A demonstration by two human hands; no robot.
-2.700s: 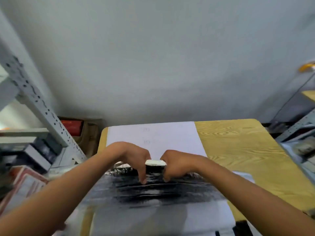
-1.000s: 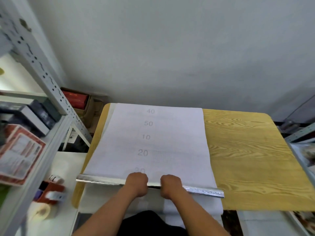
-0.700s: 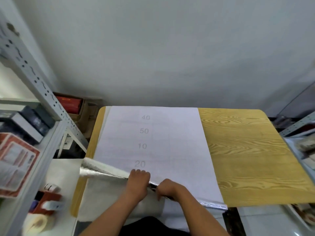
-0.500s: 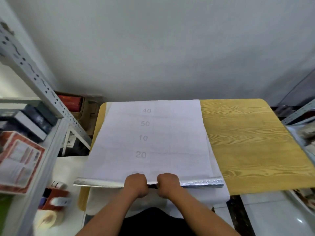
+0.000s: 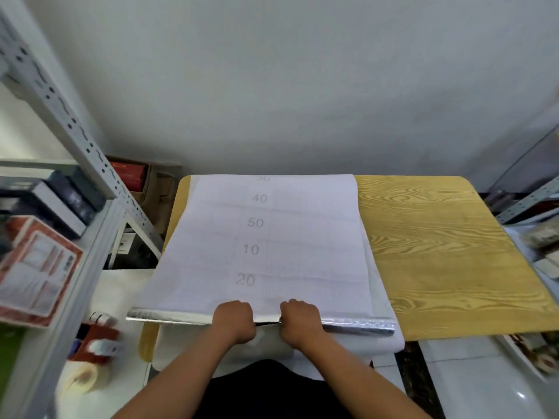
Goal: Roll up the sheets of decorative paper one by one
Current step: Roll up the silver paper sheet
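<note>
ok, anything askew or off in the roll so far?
Slightly. The rolled edge looks uneven: rounder and shinier right of the right hand, flatter and thinner left of the left hand. The sheet also overhangs the table on the left.

A plain grey-white wall [image 5: 302, 86] rises behind the wood-grain table [image 5: 438, 252], with perforated metal shelving [image 5: 75, 140] at left and right.
</note>
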